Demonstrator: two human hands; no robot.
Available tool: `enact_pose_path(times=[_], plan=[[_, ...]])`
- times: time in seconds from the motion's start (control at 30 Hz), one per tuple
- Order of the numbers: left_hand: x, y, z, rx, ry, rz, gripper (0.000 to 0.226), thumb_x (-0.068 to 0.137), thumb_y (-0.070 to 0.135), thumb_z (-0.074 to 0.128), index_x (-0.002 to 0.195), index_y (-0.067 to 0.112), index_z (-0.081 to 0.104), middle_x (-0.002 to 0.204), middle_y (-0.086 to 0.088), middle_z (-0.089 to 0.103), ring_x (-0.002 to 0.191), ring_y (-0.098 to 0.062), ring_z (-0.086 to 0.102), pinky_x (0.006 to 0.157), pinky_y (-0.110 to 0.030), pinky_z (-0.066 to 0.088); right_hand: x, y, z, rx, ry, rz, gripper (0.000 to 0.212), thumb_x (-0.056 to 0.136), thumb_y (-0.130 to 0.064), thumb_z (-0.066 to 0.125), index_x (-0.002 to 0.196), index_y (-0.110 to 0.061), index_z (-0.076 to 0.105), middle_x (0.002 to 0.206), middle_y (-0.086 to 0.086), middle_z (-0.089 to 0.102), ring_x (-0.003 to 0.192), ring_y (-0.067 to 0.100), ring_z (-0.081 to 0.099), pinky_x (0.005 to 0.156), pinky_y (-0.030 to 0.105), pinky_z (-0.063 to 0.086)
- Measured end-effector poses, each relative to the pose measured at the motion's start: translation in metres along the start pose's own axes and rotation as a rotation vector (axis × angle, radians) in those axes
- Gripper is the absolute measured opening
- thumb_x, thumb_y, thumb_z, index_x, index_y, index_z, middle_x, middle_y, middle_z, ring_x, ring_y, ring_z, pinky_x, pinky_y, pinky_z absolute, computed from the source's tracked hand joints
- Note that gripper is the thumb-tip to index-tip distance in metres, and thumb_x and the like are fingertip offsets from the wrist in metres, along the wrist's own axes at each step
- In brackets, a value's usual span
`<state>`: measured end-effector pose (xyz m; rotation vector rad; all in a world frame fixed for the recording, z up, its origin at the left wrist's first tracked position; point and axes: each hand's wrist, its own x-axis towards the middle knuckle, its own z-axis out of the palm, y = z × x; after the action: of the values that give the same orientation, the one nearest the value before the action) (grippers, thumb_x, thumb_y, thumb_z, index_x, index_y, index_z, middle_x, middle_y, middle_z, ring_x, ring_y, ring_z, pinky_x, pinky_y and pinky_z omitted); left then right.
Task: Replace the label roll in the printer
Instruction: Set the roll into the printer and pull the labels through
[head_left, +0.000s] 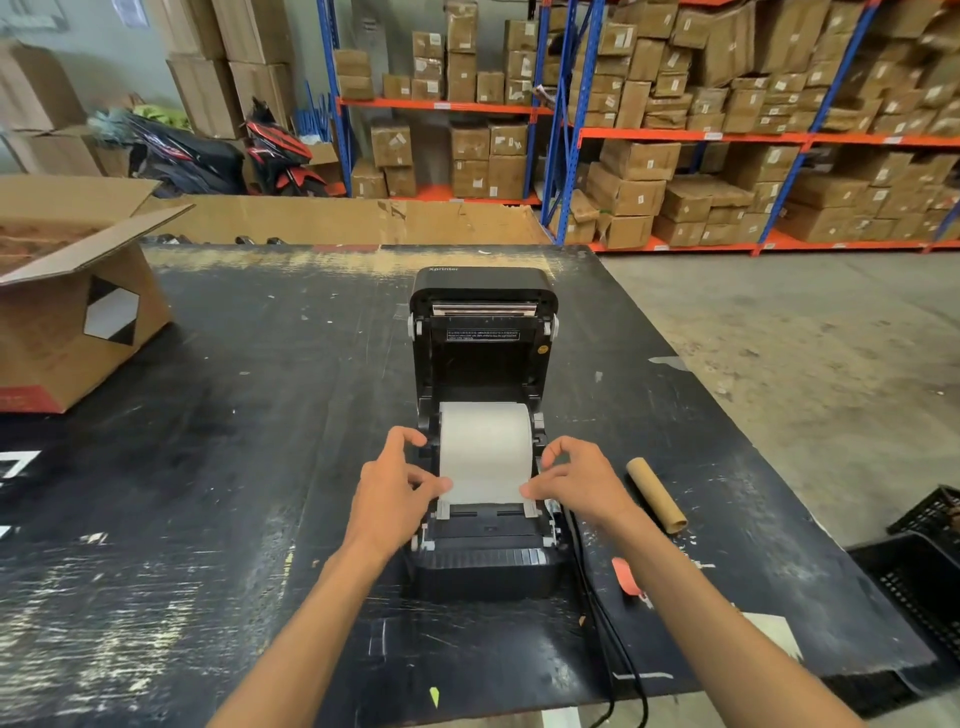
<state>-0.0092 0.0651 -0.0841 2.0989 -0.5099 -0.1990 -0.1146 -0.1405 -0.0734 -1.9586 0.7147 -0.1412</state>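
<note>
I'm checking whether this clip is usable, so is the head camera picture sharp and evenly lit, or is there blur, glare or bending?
Head view: the open black label printer, the white label roll and both hands (left, right) are sharp; soft even light, no hard shadows; dull sheen on the scuffed black table; wide-angle bending tilts the blue and orange shelving; the far-left edge is slightly soft.

Your black printer (483, 457) sits mid-table, lid tipped up and back (print head showing). The white label roll (485, 441) lies seated in its bay, its loose end drawn toward you. The empty brown core (655, 493) lies just right of the printer.
</note>
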Motion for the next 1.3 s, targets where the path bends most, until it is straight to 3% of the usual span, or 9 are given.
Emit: enact_pose_path(times=[0.2,0.4,0.5,0.6,0.67,0.73,0.83,0.97,1.3], plan=[[0.004,0.001,-0.001,0.077,-0.107,0.034,0.049,0.083,0.023,0.077,0.115,0.027,0.04,0.073,0.006,0.076,0.068,-0.006,0.066,0.071,-0.026,0.047,0.006,-0.01,-0.013,-0.021,-0.13,0.04,0.041,0.06,-0.012,0.087,0.088,-0.016,0.057,0.074,0.01,0.07,0.071,0.021,0.062,0.075,0.039,0.051],[0.008,0.005,-0.006,0.107,-0.144,0.021,0.052,0.081,0.025,0.079,0.117,0.027,0.043,0.07,0.007,0.075,0.063,-0.005,0.065,0.069,-0.026,0.05,0.007,-0.005,-0.008,-0.022,-0.046,-0.028,0.041,0.067,-0.006,0.087,0.087,-0.015,0.052,0.062,0.01,0.07,0.072,0.022,0.069,0.091,0.045,0.056],[0.002,0.008,-0.006,0.211,-0.013,0.076,0.049,0.076,0.034,0.082,0.111,0.03,0.046,0.062,0.01,0.072,0.058,-0.004,0.065,0.066,-0.03,0.054,0.009,-0.005,-0.009,-0.063,-0.059,-0.049,0.042,0.067,-0.006,0.086,0.089,-0.014,0.052,0.075,0.019,0.076,0.083,0.027,0.076,0.092,0.046,0.056],[-0.008,0.013,-0.004,0.303,0.125,0.219,0.028,0.077,0.04,0.078,0.088,0.028,0.055,0.059,0.009,0.063,0.055,-0.005,0.058,0.055,-0.024,0.043,0.011,-0.007,-0.01,-0.135,-0.102,-0.052,0.04,0.071,-0.007,0.085,0.092,-0.014,0.052,0.079,0.014,0.078,0.084,0.023,0.076,0.091,0.044,0.056],[-0.014,0.016,-0.001,0.359,0.019,0.352,0.012,0.083,0.042,0.071,0.08,0.031,0.067,0.072,0.014,0.063,0.064,-0.005,0.057,0.06,-0.021,0.043,0.011,-0.01,-0.01,-0.193,-0.132,-0.061,0.04,0.072,-0.008,0.084,0.093,-0.016,0.051,0.08,0.011,0.078,0.083,0.023,0.075,0.091,0.044,0.056],[-0.017,0.013,0.004,0.474,-0.115,0.436,0.018,0.09,0.046,0.062,0.097,0.036,0.075,0.091,0.021,0.06,0.082,-0.003,0.057,0.072,-0.023,0.048,0.013,-0.012,-0.01,-0.225,-0.153,-0.071,0.04,0.071,-0.009,0.083,0.092,-0.018,0.05,0.08,0.011,0.078,0.083,0.025,0.075,0.091,0.047,0.056],[-0.019,0.005,0.007,0.514,-0.146,0.439,0.026,0.093,0.046,0.058,0.111,0.037,0.073,0.099,0.022,0.055,0.096,-0.006,0.056,0.076,-0.02,0.044,0.012,-0.014,-0.013,-0.234,-0.19,-0.072,0.042,0.07,-0.011,0.083,0.096,-0.018,0.051,0.08,0.009,0.078,0.083,0.025,0.075,0.092,0.046,0.056],[-0.02,0.001,0.007,0.512,-0.118,0.454,0.025,0.093,0.043,0.059,0.112,0.036,0.074,0.106,0.017,0.062,0.096,-0.007,0.057,0.076,-0.015,0.036,0.009,-0.014,-0.009,-0.211,-0.098,-0.083,0.05,0.067,-0.02,0.089,0.099,-0.02,0.051,0.071,0.005,0.076,0.075,0.017,0.073,0.082,0.037,0.057],[-0.015,0.003,0.008,0.572,-0.08,0.493,0.025,0.088,0.053,0.062,0.098,0.036,0.076,0.106,0.018,0.062,0.086,-0.005,0.049,0.078,-0.022,0.04,0.006,-0.012,0.01,-0.396,0.074,-0.107,0.051,0.061,-0.031,0.09,0.092,-0.027,0.05,0.071,-0.005,0.071,0.074,0.014,0.07,0.076,0.045,0.058]])
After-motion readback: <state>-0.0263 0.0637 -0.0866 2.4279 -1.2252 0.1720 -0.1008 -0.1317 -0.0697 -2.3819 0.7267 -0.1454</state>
